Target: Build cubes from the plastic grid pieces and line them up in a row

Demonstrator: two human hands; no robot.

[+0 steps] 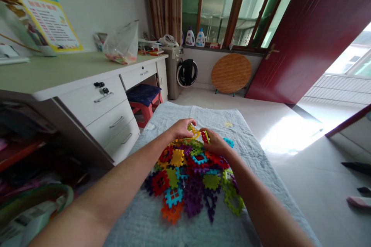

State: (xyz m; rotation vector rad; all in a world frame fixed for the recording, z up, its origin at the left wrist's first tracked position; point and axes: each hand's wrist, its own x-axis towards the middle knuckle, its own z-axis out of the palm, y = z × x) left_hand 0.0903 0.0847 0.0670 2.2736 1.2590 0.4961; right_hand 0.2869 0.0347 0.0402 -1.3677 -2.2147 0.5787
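Many colourful plastic interlocking pieces lie heaped on a light blue cloth (139, 216). Above the far edge of the heap, my left hand (184, 128) pinches a yellow piece (195, 134) between thumb and fingers. Just right of it, my right hand (213, 141) is closed on a red and yellow-green piece (205, 137). The two held pieces are close together; whether they touch is unclear. Nearer to me in the heap are a yellow square (177, 158), a red square (160, 182), an orange piece (172, 213) and a green ring-like piece (234, 200).
A white desk (72, 70) with drawers stands at the left, a plastic bag (123, 44) on it. Under it is a red stool (145, 111). A washing machine (173, 73), a round wooden board (231, 73) and a dark red door (307, 34) are farther back.
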